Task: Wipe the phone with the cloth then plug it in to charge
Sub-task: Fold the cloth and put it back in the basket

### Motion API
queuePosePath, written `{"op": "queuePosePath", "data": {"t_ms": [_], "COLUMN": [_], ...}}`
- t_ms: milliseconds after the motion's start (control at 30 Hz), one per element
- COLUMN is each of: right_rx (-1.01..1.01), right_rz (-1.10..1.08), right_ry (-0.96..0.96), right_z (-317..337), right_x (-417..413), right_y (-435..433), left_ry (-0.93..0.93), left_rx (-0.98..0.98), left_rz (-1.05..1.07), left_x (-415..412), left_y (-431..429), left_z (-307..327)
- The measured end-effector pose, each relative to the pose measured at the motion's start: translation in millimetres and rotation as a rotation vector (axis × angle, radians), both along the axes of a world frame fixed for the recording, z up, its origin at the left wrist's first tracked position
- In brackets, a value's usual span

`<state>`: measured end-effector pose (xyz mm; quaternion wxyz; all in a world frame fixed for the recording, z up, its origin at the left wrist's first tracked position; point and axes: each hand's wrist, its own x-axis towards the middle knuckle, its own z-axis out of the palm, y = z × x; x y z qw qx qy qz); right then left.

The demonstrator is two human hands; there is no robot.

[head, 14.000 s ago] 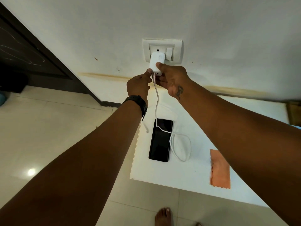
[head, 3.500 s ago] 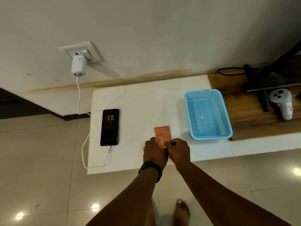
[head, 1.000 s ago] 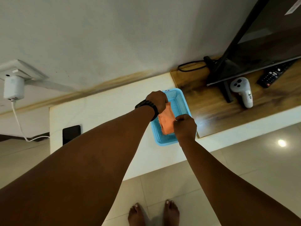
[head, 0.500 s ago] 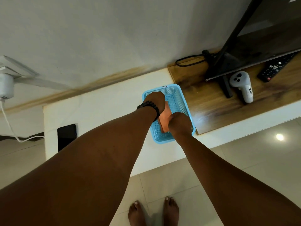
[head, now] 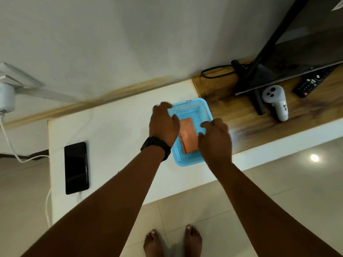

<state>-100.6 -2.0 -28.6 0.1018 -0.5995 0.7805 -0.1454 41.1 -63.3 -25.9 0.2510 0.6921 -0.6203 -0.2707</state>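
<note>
White surface (head: 118, 130) against wall. Phone (head: 76, 167) at left end, cable attached. Folded cloth (head: 188, 137) in blue basket (head: 191, 106). Left hand (head: 163, 125), right hand (head: 215, 138) open, empty, flanking cloth. Advise clean withdrawal, basket undisturbed.

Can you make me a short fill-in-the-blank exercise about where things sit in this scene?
1. The folded orange cloth lies inside the blue ____.
2. The phone lies on the ____ tabletop.
3. The white cable runs up to the ____ at the wall socket.
4. Left hand and right hand hold ____.

Missing words: basket; white; charger; nothing
</note>
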Motion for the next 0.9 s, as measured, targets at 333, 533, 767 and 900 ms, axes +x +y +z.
{"op": "queuePosePath", "data": {"t_ms": [333, 533, 767, 900], "right_rx": [0.282, 0.242, 0.251, 0.244], "right_rz": [-0.102, -0.064, -0.073, -0.073], "right_ry": [-0.171, -0.141, -0.131, -0.119], "right_z": [-15.6, -17.5, -20.5, -20.1], "right_x": [-43.8, -41.9, -41.0, -40.4], "right_y": [-25.7, -31.7, -28.6, -28.7], "left_ry": [0.387, 0.389, 0.379, 0.391], "left_rx": [0.525, 0.517, 0.52, 0.526], "left_rz": [0.186, 0.214, 0.198, 0.2], "left_x": [10.0, 10.7, 10.7, 11.1], "left_y": [50.8, 52.6, 52.5, 52.6], "left_z": [-33.3, -28.8, -26.2, -25.4]}}
